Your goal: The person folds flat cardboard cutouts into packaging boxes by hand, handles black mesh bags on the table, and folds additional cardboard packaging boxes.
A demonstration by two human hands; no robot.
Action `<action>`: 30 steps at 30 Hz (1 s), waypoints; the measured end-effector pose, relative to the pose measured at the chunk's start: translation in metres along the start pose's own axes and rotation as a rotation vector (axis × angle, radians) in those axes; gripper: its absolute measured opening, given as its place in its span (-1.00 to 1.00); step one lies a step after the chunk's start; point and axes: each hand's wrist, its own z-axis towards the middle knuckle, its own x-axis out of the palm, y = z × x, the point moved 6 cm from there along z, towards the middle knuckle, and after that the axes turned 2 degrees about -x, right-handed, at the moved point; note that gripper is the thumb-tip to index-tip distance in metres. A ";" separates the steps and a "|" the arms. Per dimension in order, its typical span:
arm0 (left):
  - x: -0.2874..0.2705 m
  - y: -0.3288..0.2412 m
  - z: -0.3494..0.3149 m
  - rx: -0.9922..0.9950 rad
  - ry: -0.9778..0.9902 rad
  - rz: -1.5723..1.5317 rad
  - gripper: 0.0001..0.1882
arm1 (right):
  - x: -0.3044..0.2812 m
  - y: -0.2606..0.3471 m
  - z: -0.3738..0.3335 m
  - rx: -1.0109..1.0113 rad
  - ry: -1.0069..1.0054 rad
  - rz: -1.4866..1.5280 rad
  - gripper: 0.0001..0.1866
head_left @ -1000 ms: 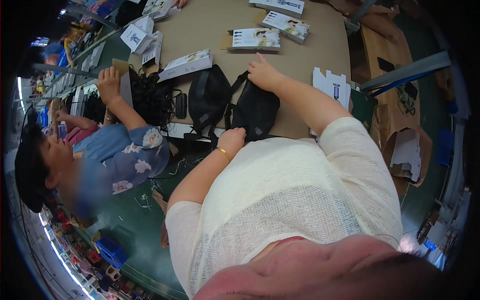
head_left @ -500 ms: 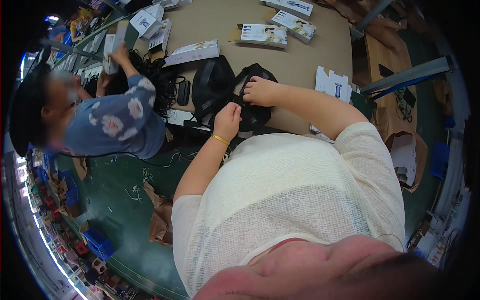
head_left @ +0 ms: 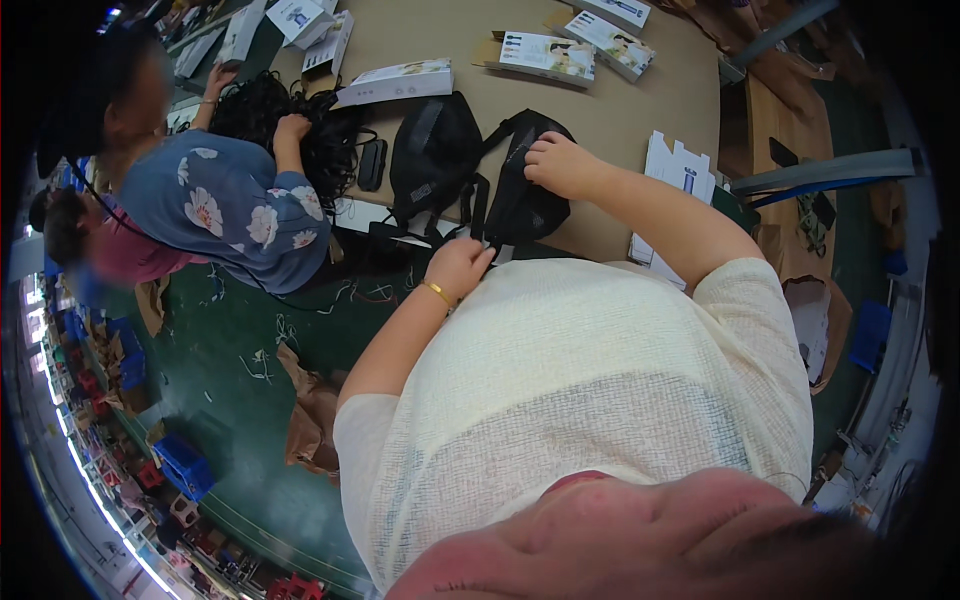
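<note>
On the near edge of the table lies a black bag (head_left: 530,205) of fabric with mesh parts and straps. My right hand (head_left: 560,165) is at its upper right side, fingers curled onto the black fabric. Low on the bag's near side, my left hand (head_left: 460,266), with a gold-coloured band at the wrist, is closed on a strap end close to my body; the fingertips are partly hidden. Just left of it rests a second black bag (head_left: 432,155), with straps (head_left: 478,200) trailing between the two.
Several printed white boxes (head_left: 545,57) lie across the far table (head_left: 640,100). A long white box (head_left: 395,82), a dark oblong case (head_left: 371,165) and a heap of black cords (head_left: 335,140) are to the left. A co-worker in a flowered blue top (head_left: 225,205) stands close by.
My hands have moved apart, the right up and rightward, the left down toward my body, and the bag is more spread. The co-worker no longer holds up a white box and now touches the cords.
</note>
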 end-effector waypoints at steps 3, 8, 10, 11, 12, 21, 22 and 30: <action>-0.001 0.028 0.017 -0.159 -0.305 -0.237 -0.72 | -0.002 -0.003 -0.016 0.128 -0.140 0.210 -0.80; 0.017 0.017 0.063 -0.425 -0.025 -0.350 -0.35 | 0.071 -0.041 -0.079 1.379 -0.378 0.833 -0.48; 0.023 0.009 0.084 -0.408 0.011 -0.212 -0.24 | 0.106 -0.036 -0.086 1.430 -0.447 1.063 -0.46; 0.024 0.009 0.092 -0.409 0.013 -0.214 -0.24 | 0.114 -0.027 -0.081 1.453 -0.512 1.307 -0.44; 0.029 0.009 0.098 -0.436 0.089 -0.271 -0.23 | 0.119 -0.021 -0.076 1.461 -0.576 1.554 -0.41; 0.024 -0.073 0.067 0.084 0.025 -0.757 -0.27 | 0.104 0.007 -0.138 1.453 -0.666 2.557 -0.48; 0.019 -0.088 0.063 0.174 0.121 -0.823 -0.27 | 0.101 0.011 -0.149 1.459 -0.732 2.601 -0.42; -0.022 -0.148 0.049 0.628 0.287 -0.606 -0.66 | 0.081 0.000 -0.156 0.588 -0.771 2.852 -0.58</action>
